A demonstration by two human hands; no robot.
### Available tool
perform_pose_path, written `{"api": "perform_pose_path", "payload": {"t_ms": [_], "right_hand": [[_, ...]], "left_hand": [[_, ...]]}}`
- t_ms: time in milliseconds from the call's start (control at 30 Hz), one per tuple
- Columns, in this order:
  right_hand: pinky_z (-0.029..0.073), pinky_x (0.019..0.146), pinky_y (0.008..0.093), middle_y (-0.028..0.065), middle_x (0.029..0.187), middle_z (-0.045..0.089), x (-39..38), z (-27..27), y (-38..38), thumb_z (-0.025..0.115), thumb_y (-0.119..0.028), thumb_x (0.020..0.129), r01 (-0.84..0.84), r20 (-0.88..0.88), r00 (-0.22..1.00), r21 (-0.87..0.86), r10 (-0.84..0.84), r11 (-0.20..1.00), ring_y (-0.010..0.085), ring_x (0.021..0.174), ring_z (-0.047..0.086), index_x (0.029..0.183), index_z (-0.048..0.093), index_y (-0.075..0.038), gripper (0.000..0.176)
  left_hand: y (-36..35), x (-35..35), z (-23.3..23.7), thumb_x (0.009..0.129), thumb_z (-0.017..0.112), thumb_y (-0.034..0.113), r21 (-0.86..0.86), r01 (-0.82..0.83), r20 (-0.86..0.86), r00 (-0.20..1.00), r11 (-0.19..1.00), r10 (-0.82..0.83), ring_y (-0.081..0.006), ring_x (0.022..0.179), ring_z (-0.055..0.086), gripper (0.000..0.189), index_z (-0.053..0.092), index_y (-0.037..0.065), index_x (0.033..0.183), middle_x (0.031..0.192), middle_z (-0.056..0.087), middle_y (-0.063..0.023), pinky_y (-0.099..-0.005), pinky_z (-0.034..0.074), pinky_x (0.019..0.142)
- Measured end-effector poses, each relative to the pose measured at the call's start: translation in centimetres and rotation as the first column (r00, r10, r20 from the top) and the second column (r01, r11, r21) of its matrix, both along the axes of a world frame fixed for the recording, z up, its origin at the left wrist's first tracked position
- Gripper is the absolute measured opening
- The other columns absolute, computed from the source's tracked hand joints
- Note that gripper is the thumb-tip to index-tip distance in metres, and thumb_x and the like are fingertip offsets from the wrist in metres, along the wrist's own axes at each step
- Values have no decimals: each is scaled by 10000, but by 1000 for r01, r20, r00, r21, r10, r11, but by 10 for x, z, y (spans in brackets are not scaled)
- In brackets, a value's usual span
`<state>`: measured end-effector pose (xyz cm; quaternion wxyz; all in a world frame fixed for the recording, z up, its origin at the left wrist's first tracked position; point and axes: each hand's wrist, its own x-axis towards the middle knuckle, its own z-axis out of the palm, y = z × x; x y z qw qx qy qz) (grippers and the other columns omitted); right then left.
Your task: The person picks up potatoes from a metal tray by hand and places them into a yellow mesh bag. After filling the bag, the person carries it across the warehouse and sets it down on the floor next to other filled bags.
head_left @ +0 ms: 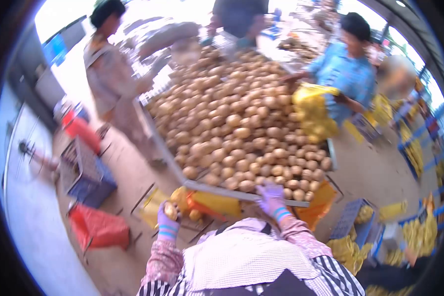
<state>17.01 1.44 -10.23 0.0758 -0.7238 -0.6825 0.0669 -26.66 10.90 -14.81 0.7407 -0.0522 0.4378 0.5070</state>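
Potato (170, 211) just off the table's (217, 189) near edge; we grip it, left hand's (167, 220) fingers closed. Our right hand (271, 199), fingers parted, at that edge beside heaped potatoes (241, 132). Right of table: co-worker (348, 74), yellow mesh bag (314, 112).

Potatoes (241, 132) on table (217, 190), crates (86, 172) left, sacks (160, 39) behind.

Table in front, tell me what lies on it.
Brown, potato-like produce is heaped on the table, with the right hand at its near edge. Anything beneath the produce is covered from view.
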Motion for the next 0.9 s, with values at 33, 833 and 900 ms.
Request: {"api": "perform_pose_path", "payload": {"t_ms": [33,833,900], "right_hand": [[346,1126,567,184,1474,503,4,-7,-5,637,-444,909,0,46,999,41,-2,999,414,1349,465,1348,632,-220,493],[449,1056,482,89,1359,613,18,-37,15,659,-174,882,357,-40,934,184,-356,916,350,1212,565,1067,677,-154,188],[456,1030,478,74,1348,613,15,-31,13,662,-185,879,396,-61,918,159,-391,905,336,1193,571,1055,685,-181,177]], "left_hand": [[-1,-20,-6,972,629,439,-25,-112,11,994,993,113,-206,676,653,233,638,239,1093,893,691,-46,-338,545,510],[161,115,62,841,803,258,213,902,-888,20,374,459,-449,1417,411,848,376,-4,1525,1533,423,-277,-475,337,1199],[189,141,35,850,782,285,61,945,-892,-92,321,442,-452,1436,379,844,368,5,1530,1538,405,-287,-490,322,1201]]}}
